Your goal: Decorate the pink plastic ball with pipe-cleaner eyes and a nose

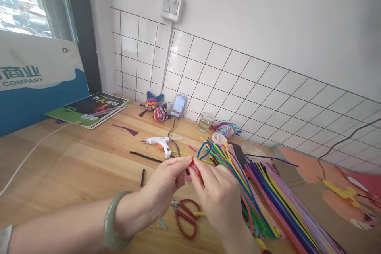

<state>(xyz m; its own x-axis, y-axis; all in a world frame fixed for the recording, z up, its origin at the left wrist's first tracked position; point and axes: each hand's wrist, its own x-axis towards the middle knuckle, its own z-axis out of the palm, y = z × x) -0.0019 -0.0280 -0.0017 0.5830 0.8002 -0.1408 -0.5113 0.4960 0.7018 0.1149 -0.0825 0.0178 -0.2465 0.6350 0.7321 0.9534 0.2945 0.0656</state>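
My left hand [163, 179], a green bangle [109, 222] at its wrist, meets my right hand [218, 194] above the table. Fingertips of both hands pinch a small pinkish-red piece [196, 168]. Most of it is hidden by the fingers, so its kind is unclear. Below the hands lie red-handled scissors [195, 226], partly covered by my right hand. A blue pipe cleaner loop [204, 151] shows just behind the fingertips. To the right, a bundle of colourful pipe cleaners [235, 170] lies close to my right hand.
A white glue gun [160, 141] rests beyond the hands. Another pipe cleaner bundle [285, 206] and a yellow glue gun [342, 192] are at right. Along the wall stand striped ornaments [161, 114], a phone [179, 105] and a glass jar [205, 122]. A booklet [89, 111] lies left.
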